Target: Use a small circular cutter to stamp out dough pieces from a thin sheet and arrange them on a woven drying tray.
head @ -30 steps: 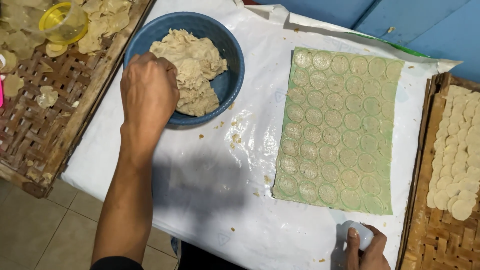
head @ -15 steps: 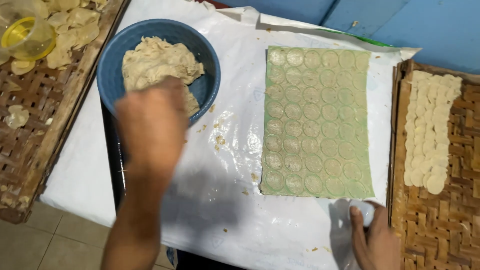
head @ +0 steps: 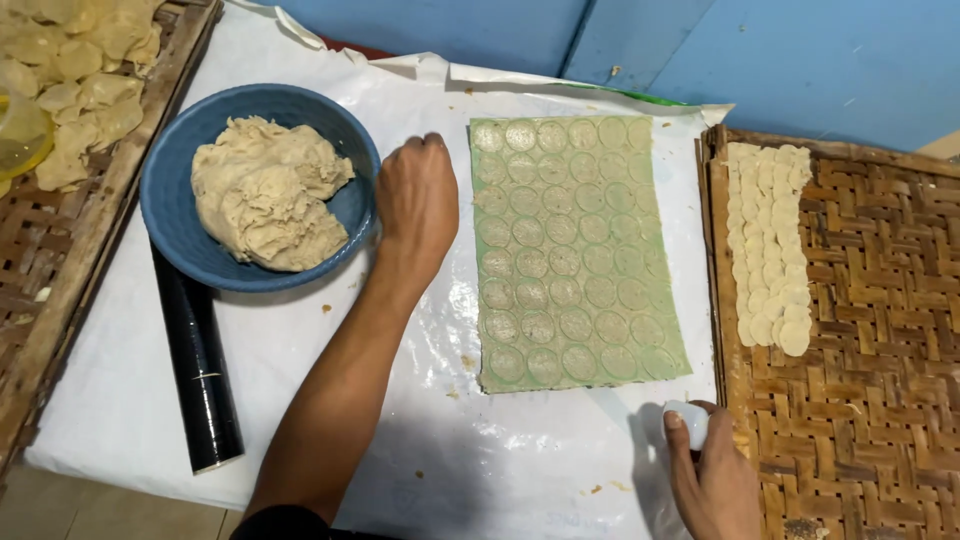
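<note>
1. Flat on the white plastic sheet [head: 300,400] lies a thin rectangular dough sheet [head: 575,250], pale green at the edges and scored all over with rows of neat circles
2. Beside it, the left hand [head: 418,200] rests knuckles-up on the plastic, fingers curled loosely under, between the bowl and the dough sheet's left edge; whether it grips anything cannot be told
3. Lower down, the right hand [head: 715,480] is closed around a small white round cutter [head: 690,422], just below the dough sheet's lower right corner
4. To the left, a blue round bowl [head: 175,215] holds a rough, lumpy mass of beige dough [head: 265,190]
5. Partly under the bowl, a black glossy cylinder [head: 200,370] lies along the plastic
6. On the right, a woven bamboo tray [head: 870,330] carries cut dough rounds [head: 770,240], small pale discs overlapped in columns down its left side
7. At the far left, another woven tray [head: 40,260] bears crumpled dough scraps [head: 80,70] and a yellow translucent container [head: 18,135], cut off by the frame
</note>
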